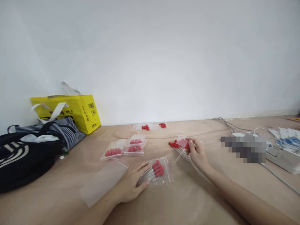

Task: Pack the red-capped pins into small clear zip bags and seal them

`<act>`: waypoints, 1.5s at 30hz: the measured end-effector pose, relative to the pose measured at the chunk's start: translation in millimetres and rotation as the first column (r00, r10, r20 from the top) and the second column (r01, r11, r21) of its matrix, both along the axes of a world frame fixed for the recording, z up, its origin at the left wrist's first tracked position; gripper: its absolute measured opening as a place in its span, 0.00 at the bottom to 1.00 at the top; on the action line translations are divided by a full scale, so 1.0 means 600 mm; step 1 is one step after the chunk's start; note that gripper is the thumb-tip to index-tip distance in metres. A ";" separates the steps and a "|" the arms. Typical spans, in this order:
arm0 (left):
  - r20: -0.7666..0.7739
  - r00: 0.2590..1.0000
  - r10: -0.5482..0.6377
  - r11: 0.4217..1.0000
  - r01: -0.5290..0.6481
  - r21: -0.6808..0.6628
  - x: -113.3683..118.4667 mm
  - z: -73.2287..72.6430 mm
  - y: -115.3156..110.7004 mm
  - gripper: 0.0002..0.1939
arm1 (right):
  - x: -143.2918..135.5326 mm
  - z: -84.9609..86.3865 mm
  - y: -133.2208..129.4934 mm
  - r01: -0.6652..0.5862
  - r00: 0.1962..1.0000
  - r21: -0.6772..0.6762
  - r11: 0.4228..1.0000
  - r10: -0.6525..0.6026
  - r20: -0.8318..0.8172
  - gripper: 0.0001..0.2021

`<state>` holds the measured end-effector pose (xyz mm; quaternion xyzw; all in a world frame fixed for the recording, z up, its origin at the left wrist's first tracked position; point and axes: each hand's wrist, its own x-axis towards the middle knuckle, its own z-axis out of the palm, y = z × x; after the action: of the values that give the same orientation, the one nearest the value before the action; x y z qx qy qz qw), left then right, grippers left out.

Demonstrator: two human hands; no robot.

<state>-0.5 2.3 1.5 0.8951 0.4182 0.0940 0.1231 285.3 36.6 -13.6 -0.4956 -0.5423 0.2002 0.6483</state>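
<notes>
My left hand (132,184) is closed around the near end of a clear zip bag (167,175), over the thin metal shafts inside. Several red-handled tools (158,168) lie in that bag, their handles toward its zip end. My right hand (197,153) pinches a red-handled tool (187,146) by its handle. Beneath it, several loose red-handled tools (174,144) lie in a bundle, thin shafts pointing toward me, with a pinkish clear film (181,139) over part of them. The exact kind of tool is too small to tell.
Filled zip bags (113,152) lie left of centre, with an unfilled clear bag (98,181) nearer me. More red pieces (145,127) lie by the wall. A yellow bag (89,109) and black bag (28,162) stand left. Right are a power strip (283,159) and cables (226,122).
</notes>
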 end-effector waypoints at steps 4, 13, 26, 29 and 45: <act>-0.002 1.000 0.008 1.000 -0.008 0.020 0.002 -0.002 0.000 0.25 | -0.007 -0.028 -0.020 -0.061 0.971 -0.120 0.991 0.031 -0.237 0.22; 0.003 1.000 0.011 0.999 -0.011 0.043 0.006 0.001 -0.004 0.25 | -0.038 -0.033 -0.028 -0.140 0.967 -0.170 0.975 0.098 -0.234 0.23; -0.022 1.000 0.011 0.999 -0.010 0.047 0.006 -0.001 -0.003 0.25 | -0.058 -0.033 -0.051 -0.417 0.889 -0.268 0.868 0.328 -0.320 0.21; -0.021 1.000 0.007 0.999 -0.006 0.050 0.005 -0.001 -0.003 0.25 | -0.065 -0.033 -0.062 -0.503 0.861 -0.308 0.808 0.436 -0.263 0.19; 0.021 1.000 0.013 0.999 -0.014 0.051 0.004 -0.007 0.000 0.25 | -0.074 -0.023 -0.078 -0.553 0.747 -0.457 0.697 0.657 0.099 0.05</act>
<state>2.1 2.4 -2.7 0.8941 0.4204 0.1147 0.1035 240.9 -10.2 -27.3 -0.4299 -0.7015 0.4444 0.3543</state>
